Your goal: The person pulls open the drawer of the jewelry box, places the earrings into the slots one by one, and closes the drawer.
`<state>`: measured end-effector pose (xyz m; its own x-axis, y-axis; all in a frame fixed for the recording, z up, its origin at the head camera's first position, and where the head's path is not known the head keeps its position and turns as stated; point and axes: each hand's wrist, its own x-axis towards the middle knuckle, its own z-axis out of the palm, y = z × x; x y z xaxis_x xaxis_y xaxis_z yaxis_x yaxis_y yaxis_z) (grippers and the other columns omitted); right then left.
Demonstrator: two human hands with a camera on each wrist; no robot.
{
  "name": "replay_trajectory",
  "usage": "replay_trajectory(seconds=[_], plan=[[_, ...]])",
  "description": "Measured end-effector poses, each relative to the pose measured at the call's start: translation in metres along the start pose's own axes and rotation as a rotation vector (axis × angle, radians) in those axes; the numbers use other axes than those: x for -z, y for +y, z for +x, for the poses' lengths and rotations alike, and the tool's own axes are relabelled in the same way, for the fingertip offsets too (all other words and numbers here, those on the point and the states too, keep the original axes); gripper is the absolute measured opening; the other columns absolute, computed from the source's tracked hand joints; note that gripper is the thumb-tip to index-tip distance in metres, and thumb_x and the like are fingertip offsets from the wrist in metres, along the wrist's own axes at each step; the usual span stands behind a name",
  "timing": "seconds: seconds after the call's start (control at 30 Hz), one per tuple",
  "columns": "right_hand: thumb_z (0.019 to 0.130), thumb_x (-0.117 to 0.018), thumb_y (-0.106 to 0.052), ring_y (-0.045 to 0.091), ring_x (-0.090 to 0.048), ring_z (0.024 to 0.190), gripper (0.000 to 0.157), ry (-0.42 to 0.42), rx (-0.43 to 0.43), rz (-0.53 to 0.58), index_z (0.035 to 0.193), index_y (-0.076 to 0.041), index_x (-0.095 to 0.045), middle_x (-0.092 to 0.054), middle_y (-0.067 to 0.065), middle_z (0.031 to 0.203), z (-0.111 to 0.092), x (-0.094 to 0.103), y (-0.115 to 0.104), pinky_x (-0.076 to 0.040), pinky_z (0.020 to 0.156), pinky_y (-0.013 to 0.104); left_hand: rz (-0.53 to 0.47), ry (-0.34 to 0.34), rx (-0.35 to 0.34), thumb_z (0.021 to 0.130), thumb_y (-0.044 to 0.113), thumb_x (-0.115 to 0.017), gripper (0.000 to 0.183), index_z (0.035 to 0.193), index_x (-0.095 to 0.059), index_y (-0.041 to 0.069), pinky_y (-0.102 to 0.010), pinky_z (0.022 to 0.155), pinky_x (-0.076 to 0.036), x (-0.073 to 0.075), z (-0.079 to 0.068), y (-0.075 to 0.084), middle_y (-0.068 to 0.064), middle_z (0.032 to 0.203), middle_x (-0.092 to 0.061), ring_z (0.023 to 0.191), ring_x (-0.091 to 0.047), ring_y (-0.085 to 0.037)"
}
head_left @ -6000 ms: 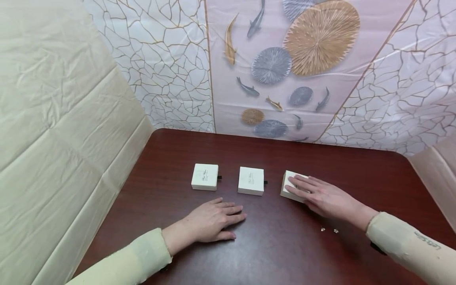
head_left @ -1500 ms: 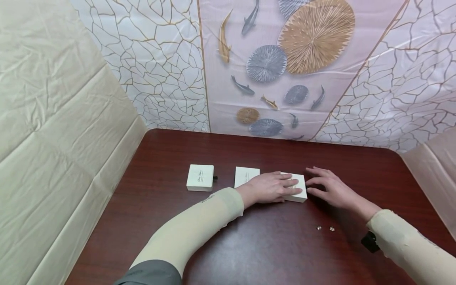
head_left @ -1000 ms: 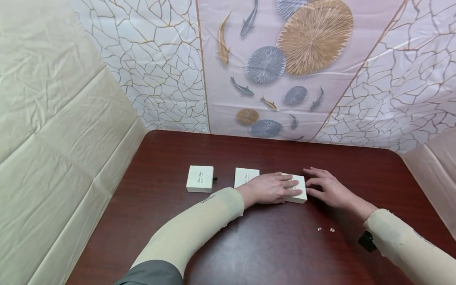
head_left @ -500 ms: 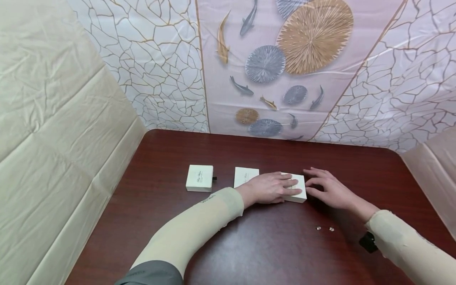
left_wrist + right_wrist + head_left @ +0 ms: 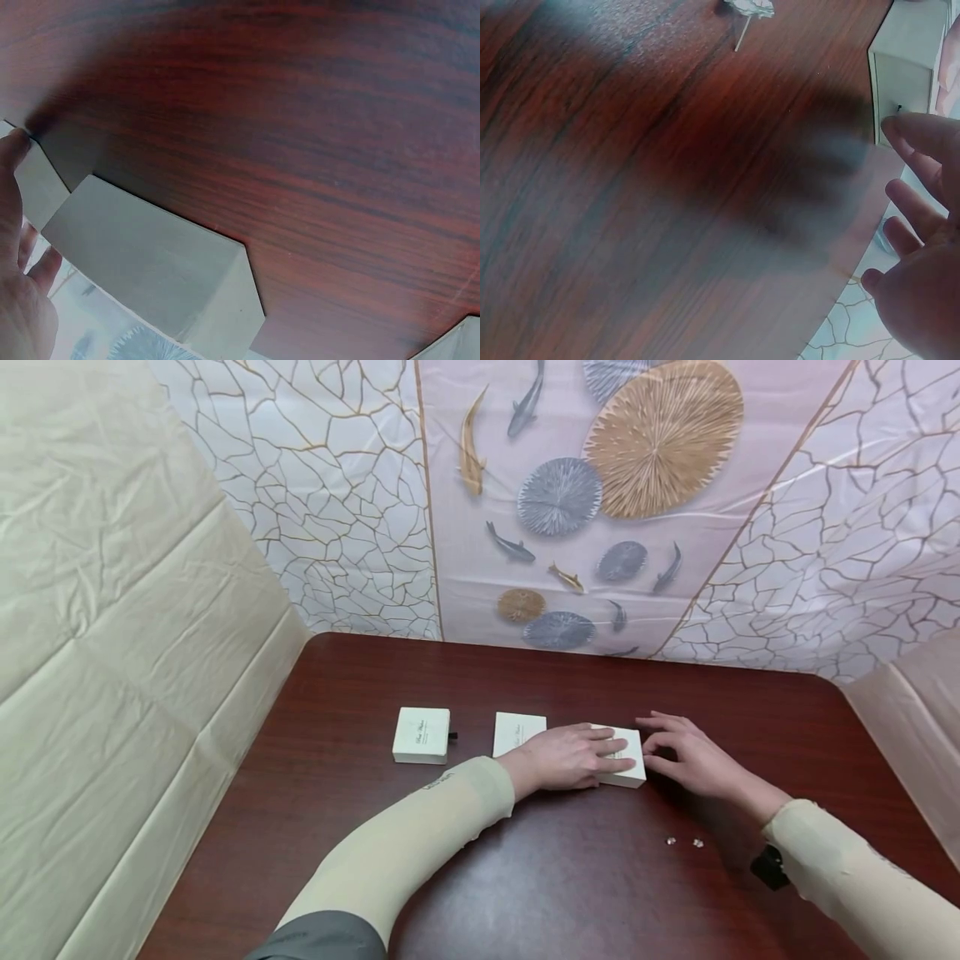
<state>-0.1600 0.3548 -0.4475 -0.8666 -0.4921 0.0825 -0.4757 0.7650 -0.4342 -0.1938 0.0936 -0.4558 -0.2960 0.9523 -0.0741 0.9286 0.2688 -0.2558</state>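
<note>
A white box (image 5: 633, 755) with printed lettering lies on the table at the right end of a row. My left hand (image 5: 567, 756) rests across it, fingers spread over the lid; the left wrist view shows the thumb against the side. Thumb and index finger of my right hand (image 5: 693, 760) meet at the box's right end, the other fingers spread. In the right wrist view they pinch at a small black pull tab (image 5: 899, 109) there, mostly hidden by the thumb. Two small stud earrings (image 5: 698, 842) lie nearer me; one shows a white flower-like head (image 5: 751, 7) and a thin post.
A second white box (image 5: 517, 731) stands left of the first, partly behind my left wrist. Farther left is a third white box (image 5: 422, 735), its black tab (image 5: 452, 736) pointing right. The dark red-brown table (image 5: 360, 668) ends at a patterned cloth wall (image 5: 480, 618).
My left hand has moved from the table onto the right box. My right hand has gone from its top to its right end. The box now sits straighter. Lately, my right fingertips drew slightly closer together.
</note>
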Motion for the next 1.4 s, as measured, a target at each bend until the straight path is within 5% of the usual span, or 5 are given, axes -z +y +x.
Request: replay_trajectory(seconds=[0.63, 1.4], plan=[[0.088, -0.084, -0.003, 0.056, -0.048, 0.136, 0.024, 0.107, 0.054, -0.064, 0.083, -0.023, -0.072, -0.065, 0.026, 0.137, -0.007, 0.000, 0.009, -0.041, 0.103, 0.072, -0.004, 0.001, 0.007, 0.110, 0.041, -0.060, 0.060, 0.167, -0.040, 0.032, -0.033, 0.129, -0.029, 0.000, -0.003, -0.001, 0.000, 0.171, -0.039, 0.158, -0.036, -0.020], [0.085, -0.083, -0.001, 0.058, -0.049, 0.134, 0.024, 0.145, 0.025, -0.064, 0.082, -0.021, -0.071, -0.065, 0.027, 0.136, -0.020, 0.004, 0.018, -0.028, 0.110, 0.083, -0.005, 0.009, 0.004, 0.110, 0.041, -0.060, 0.060, 0.167, -0.041, 0.032, -0.033, 0.128, -0.029, -0.002, -0.002, 0.000, 0.000, 0.171, -0.040, 0.158, -0.037, -0.020]])
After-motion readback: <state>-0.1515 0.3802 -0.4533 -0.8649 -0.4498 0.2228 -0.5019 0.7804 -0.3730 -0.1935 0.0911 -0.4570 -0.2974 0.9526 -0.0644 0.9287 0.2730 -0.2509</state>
